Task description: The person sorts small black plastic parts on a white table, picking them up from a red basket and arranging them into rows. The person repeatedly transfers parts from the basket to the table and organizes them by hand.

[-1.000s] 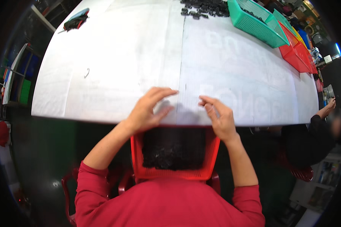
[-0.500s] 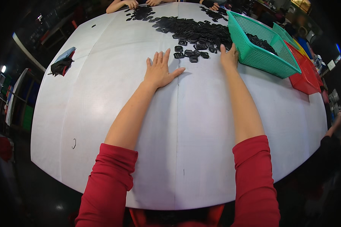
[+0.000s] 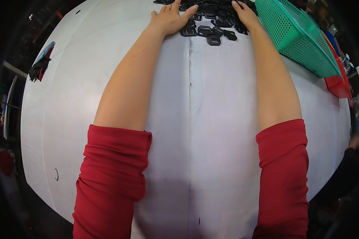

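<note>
Both my arms in red sleeves stretch far across a white table (image 3: 211, 119). My left hand (image 3: 169, 18) lies flat with fingers spread at the left edge of a heap of small black plastic buckle parts (image 3: 211, 28). My right hand (image 3: 243, 14) rests palm down on the right side of the same heap, close to a green mesh basket (image 3: 299, 36). Neither hand visibly grips a piece. The far part of the heap is cut off by the top of the picture.
A red basket (image 3: 337, 83) stands behind the green one at the right edge. A dark bundle with a blue part (image 3: 40, 65) lies at the table's left rim. A small hook-shaped mark (image 3: 56, 174) shows near the front left. Another person's hand (image 3: 353, 141) appears at far right.
My hands went from the table's near edge out to the black parts at the far side. My view has leaned forward, and both hands now rest on the heap.
</note>
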{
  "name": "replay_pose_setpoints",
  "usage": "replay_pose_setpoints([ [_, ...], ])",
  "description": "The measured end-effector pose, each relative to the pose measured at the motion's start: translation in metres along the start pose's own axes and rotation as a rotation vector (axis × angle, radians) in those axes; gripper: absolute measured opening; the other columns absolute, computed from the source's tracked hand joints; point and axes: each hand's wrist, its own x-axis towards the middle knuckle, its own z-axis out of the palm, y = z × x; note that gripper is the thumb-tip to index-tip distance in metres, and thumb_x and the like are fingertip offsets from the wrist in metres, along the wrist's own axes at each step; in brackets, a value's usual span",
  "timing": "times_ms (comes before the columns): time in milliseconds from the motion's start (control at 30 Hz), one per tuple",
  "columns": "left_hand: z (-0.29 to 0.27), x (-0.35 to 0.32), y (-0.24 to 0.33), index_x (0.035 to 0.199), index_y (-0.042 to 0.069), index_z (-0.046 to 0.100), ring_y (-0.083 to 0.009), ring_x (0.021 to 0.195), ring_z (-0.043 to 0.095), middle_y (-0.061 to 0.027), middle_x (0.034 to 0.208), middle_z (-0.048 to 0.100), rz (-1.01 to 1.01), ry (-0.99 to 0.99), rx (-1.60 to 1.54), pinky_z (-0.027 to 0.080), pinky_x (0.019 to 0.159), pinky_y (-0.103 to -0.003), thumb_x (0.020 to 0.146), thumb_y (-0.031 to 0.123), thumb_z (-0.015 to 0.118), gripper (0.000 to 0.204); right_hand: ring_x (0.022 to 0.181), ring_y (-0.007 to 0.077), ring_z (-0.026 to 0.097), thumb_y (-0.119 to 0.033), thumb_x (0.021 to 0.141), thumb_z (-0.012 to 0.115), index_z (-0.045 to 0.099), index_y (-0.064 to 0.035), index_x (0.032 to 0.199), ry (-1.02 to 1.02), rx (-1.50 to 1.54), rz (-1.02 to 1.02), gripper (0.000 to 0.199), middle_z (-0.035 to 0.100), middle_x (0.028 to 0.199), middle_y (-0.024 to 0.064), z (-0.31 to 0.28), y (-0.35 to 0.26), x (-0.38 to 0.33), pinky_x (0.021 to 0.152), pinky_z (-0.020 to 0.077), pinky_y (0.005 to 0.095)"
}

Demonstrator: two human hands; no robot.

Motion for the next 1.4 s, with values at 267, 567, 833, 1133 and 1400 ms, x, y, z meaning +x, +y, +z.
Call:
replay_pose_setpoints([
  [267, -0.013, -0.001, 0.005, 0.155, 0.006, 0.018, -0.0377, 0.137, 0.041, -0.0226, 0.144, 0.047, -0.038, 0.023, -0.283, 0.016, 0.118, -0.049, 0.097, 0.064, 0.031, 0.083, 0.107, 0.0165, 0.06, -0.034, 0.096, 0.063, 0.064, -0.0029, 0.125, -0.374, 0.521, -0.092, 0.043, 0.068, 0.119, 0.0089, 0.016, -0.066, -0.028, 0.096, 0.0453, 0.0282],
  [567, -0.018, 0.021, -0.025, 0.14, 0.005, 0.047, -0.0402, 0.13, 0.046, -0.0258, 0.136, 0.053, -0.299, 0.323, -0.114, 0.029, 0.112, -0.05, 0.097, 0.053, 0.04, 0.065, 0.126, 0.0371, 0.053, -0.064, 0.089, 0.049, 0.049, -0.0113, 0.142, -0.13, -0.161, 0.091, 0.075, 0.055, 0.138, 0.0197, -0.047, -0.056, -0.006, 0.104, 0.0405, 0.0441],
  [833, -0.016, 0.024, -0.043, 0.146, 0.006, 0.041, -0.0419, 0.132, 0.044, -0.0277, 0.139, 0.05, -0.35, 0.251, 0.073, 0.025, 0.113, -0.054, 0.094, 0.061, 0.037, 0.076, 0.125, 0.0316, 0.054, -0.056, 0.093, 0.051, 0.057, -0.0068, 0.134, 0.174, -0.503, 0.139, 0.065, 0.058, 0.134, 0.0175, 0.01, -0.021, -0.016, 0.105, 0.0402, 0.037],
  [1133, 0.002, 0.027, -0.029, 0.148, 0.006, 0.037, -0.0355, 0.138, 0.039, -0.0213, 0.145, 0.047, 0.143, 0.02, -0.459, 0.029, 0.115, -0.036, 0.098, 0.056, 0.042, 0.071, 0.14, 0.0351, 0.037, -0.056, 0.095, 0.051, 0.039, -0.0083, 0.148, -0.399, 0.21, -0.191, 0.072, 0.042, 0.149, 0.0214, 0.037, -0.073, -0.029, 0.115, 0.0291, 0.0381],
  [1400, -0.032, -0.031, -0.005, 0.121, 0.009, 0.064, -0.0194, 0.113, 0.057, -0.0109, 0.115, 0.067, 0.131, -0.061, -0.686, 0.039, 0.101, -0.03, 0.101, 0.045, 0.045, 0.045, 0.115, 0.0196, 0.059, -0.053, 0.093, 0.058, 0.066, -0.0119, 0.125, -0.522, 0.522, -0.149, 0.053, 0.067, 0.122, 0.0102, 0.006, -0.111, -0.089, 0.101, 0.0406, 0.0286],
])
